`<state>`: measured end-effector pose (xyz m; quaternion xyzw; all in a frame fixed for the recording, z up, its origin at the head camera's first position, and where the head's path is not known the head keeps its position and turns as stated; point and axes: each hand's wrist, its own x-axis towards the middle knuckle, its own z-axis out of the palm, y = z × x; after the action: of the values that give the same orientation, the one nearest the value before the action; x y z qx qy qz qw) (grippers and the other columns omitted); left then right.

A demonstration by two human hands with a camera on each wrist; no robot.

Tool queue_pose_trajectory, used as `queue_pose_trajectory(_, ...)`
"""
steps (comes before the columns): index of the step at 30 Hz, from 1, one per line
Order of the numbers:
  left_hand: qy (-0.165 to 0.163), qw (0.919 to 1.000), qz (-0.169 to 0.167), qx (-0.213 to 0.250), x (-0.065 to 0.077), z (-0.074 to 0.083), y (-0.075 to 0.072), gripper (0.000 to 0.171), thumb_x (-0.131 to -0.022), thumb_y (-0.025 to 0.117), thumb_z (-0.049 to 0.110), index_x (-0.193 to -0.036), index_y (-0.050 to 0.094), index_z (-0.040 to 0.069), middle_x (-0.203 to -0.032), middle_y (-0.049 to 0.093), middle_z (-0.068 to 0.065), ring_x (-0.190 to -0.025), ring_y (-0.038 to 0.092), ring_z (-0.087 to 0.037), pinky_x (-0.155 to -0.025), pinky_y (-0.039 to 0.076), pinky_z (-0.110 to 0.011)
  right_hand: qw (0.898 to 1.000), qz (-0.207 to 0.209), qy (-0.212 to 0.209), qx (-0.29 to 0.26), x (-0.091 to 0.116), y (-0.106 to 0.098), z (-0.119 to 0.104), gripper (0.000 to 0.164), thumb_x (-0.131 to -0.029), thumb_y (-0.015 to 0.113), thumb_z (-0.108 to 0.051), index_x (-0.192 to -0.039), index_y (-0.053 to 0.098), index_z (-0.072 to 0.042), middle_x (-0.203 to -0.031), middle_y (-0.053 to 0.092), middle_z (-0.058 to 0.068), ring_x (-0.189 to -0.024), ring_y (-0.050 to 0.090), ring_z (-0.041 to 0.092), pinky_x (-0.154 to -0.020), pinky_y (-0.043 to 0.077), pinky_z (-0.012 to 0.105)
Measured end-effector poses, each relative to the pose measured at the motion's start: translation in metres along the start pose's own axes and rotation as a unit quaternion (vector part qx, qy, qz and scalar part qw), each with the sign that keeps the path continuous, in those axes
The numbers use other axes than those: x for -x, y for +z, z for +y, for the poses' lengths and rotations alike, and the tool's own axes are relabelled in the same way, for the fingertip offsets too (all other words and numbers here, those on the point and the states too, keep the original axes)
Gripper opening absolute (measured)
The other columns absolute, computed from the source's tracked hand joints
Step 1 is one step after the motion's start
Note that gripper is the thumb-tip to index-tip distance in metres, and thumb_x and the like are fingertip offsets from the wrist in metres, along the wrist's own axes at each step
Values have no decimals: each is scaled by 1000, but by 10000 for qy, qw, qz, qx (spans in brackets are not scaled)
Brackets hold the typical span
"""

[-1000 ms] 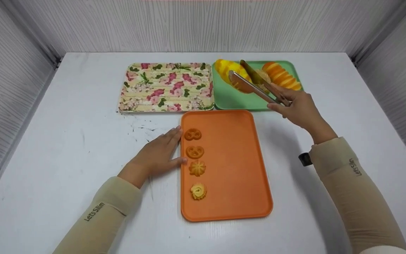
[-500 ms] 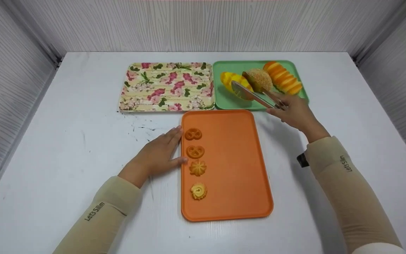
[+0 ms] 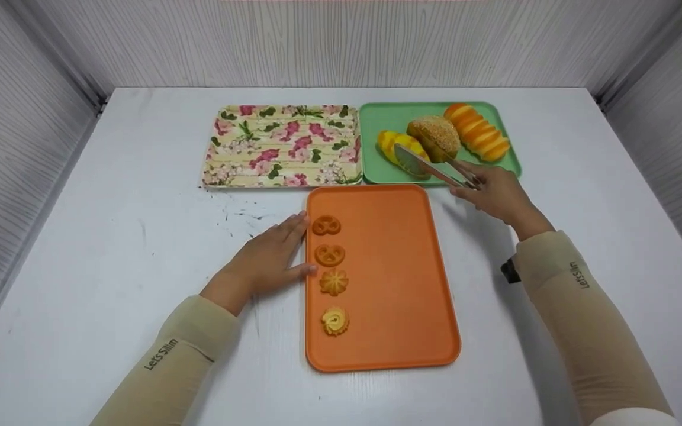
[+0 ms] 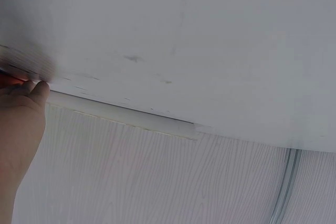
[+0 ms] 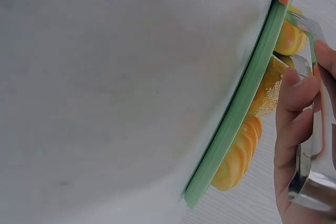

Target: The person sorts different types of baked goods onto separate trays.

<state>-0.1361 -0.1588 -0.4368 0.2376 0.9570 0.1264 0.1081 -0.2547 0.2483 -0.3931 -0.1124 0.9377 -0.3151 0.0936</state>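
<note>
Beneath both hands: white table. Immediately right of the left hand: orange tray, touched along the near long rim by straightened fingers, with the thumb set over the edge, presumably to steady against sliding. Beyond the fingertips of the left hand: floral tray. Directly ahead of the right hand: green tray, set beside the floral tray, probably for easy reach. Clamped in the curled fingers and thumb of the right hand: tongs, gripped on both arms ahead of the hinge, likely for control of the spread; tips apart, directed forward and left. Just beyond the right hand: striped bun. Forward and left of the right hand: sesame bun. Farther left of the right hand, in the green tray: yellow bun, apparently between the tips; firm contact impossible to tell. In the way of the inner arm: sesame bun, close beside the yellow bun. Beside the left thumb, in a row along the rim: two pretzels, flower cookie and swirl cookie.
</note>
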Motion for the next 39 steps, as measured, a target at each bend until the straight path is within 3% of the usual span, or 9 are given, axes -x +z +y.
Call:
queue_pose_trajectory(9, -43, 10000, -46, 28, -1, 2, -1, 91, -92, 39, 66, -154, 8, 7, -159, 6, -6, -144, 8, -23, -114, 16, -40, 9999, -54, 69, -119, 2, -1, 3, 70, -86, 67, -46, -147, 39, -27, -126, 54, 20, -75, 65, 28, -63, 52, 32)
queue_pose_trajectory(14, -16, 10000, 17, 16, -1, 1, 0, 91, -92, 40, 65, -153, 9, 6, -159, 7, -6, -144, 10, -23, -113, 16, -40, 9996, -9, 119, -250, 2, -1, 4, 73, -84, 68, -49, -147, 38, -29, -126, 53, 18, -82, 62, 27, -65, 54, 33)
queue_pose_trajectory(23, 5, 10000, 62, 30, -1, 0, 1, 90, -92, 40, 64, -153, 8, 7, -159, 6, -5, -143, 10, -23, -113, 17, -41, 9984, 171, 273, -463, 6, -10, -2, 78, -82, 70, -48, -149, 34, -31, -125, 53, 16, -76, 61, 32, -60, 51, 29)
queue_pose_trajectory(30, 38, 10000, 67, 3, -1, 0, 0, 89, -93, 41, 63, -153, 8, 6, -159, 7, -6, -144, 10, -23, -113, 17, -40, 9989, 205, 174, -373, 9, -16, -10, 80, -81, 69, -52, -149, 33, -32, -114, 59, 12, -77, 63, 31, -61, 52, 28)
queue_pose_trajectory(39, 74, 9999, 79, -25, 1, 2, -2, 89, -93, 39, 63, -153, 9, 4, -158, 8, -7, -144, 10, -23, -113, 17, -41, 9967, 223, -442, -636, 12, -10, -21, 67, -81, 71, -45, -142, 43, -41, -96, 64, 6, -72, 60, 33, -58, 53, 35)
